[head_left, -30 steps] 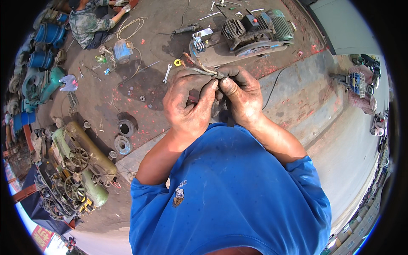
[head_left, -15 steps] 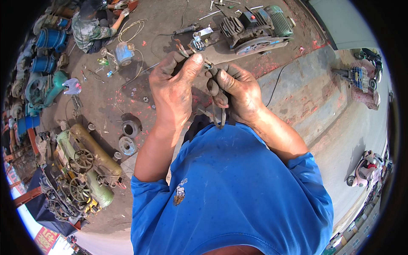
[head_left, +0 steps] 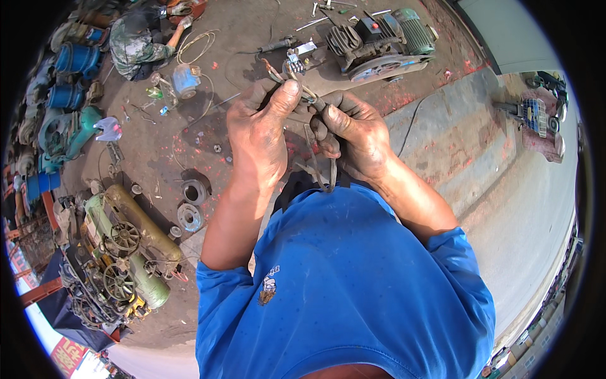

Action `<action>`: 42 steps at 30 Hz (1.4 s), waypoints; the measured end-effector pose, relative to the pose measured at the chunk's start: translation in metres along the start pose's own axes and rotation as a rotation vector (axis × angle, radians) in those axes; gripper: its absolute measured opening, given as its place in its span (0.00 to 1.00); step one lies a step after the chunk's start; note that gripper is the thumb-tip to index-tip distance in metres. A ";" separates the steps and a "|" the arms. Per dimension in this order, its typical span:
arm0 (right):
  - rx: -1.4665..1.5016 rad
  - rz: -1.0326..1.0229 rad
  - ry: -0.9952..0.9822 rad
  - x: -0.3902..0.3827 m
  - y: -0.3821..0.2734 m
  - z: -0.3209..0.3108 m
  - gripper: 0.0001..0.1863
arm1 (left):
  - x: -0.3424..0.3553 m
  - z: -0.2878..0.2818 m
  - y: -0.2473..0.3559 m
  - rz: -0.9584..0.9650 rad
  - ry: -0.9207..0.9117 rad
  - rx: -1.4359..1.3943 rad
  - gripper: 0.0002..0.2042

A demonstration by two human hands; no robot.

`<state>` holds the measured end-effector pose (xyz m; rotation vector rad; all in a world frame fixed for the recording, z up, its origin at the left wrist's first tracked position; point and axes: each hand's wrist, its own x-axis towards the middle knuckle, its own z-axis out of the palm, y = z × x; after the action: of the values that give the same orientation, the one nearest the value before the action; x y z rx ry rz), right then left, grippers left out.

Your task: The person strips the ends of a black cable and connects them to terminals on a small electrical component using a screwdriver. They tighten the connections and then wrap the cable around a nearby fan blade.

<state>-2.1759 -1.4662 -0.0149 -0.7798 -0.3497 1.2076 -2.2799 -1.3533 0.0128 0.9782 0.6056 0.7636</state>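
Note:
A dark grey cable [head_left: 332, 170] runs between my hands in front of my chest, and part of it hangs in a loop against my blue shirt. My left hand [head_left: 257, 136] is closed, its thumb and fingers pinching the thin wires [head_left: 308, 95] that come out of the cable's end. Their coppery tips stick out above the left fingers. Thumb and curled fingers of my right hand [head_left: 363, 136] grip the cable's sheath just behind those wires. Beyond my fingertips, a small block with metal terminals [head_left: 295, 64] lies on the ground.
A belt-wheel compressor with a green motor [head_left: 413, 35] stands at the far right. Another person [head_left: 136, 47] crouches at the far left near a blue motor [head_left: 186, 80]. Metal rings [head_left: 189, 216], loose tools and tank compressors [head_left: 136, 246] lie to the left. A parked bike [head_left: 533, 117] stands right.
My left hand has shifted slightly right and down along the wires, and more of their tips show. The pink scooter at the right has left the view. The other person's hands have moved slightly.

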 end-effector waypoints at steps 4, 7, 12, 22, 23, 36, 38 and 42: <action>-0.124 -0.088 0.021 0.001 0.000 -0.003 0.12 | -0.008 -0.003 0.002 -0.024 -0.021 -0.037 0.10; -0.184 -0.145 0.040 0.003 0.004 -0.007 0.11 | -0.011 -0.007 0.004 -0.027 -0.049 -0.033 0.14; -0.175 -0.113 0.107 0.003 0.001 -0.004 0.10 | -0.010 -0.013 0.004 -0.055 -0.093 -0.132 0.13; -0.361 -0.234 0.183 0.008 0.011 -0.009 0.07 | -0.006 -0.020 -0.007 0.035 0.057 0.108 0.12; -0.438 -0.265 0.223 0.010 0.013 -0.016 0.07 | -0.004 -0.028 -0.005 0.051 0.066 0.295 0.13; -0.991 -0.043 0.427 0.024 0.063 -0.097 0.10 | -0.063 0.027 0.151 0.692 -1.312 1.749 0.12; -0.971 0.032 0.466 0.026 0.066 -0.082 0.10 | -0.059 0.016 0.147 0.724 -1.396 1.695 0.12; -0.851 0.089 0.477 0.025 0.075 -0.067 0.08 | -0.021 0.007 0.138 0.757 -1.611 1.461 0.14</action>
<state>-2.1775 -1.4563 -0.1180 -1.7947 -0.4348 0.8891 -2.3270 -1.3258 0.1410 2.7367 -0.9039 -0.2184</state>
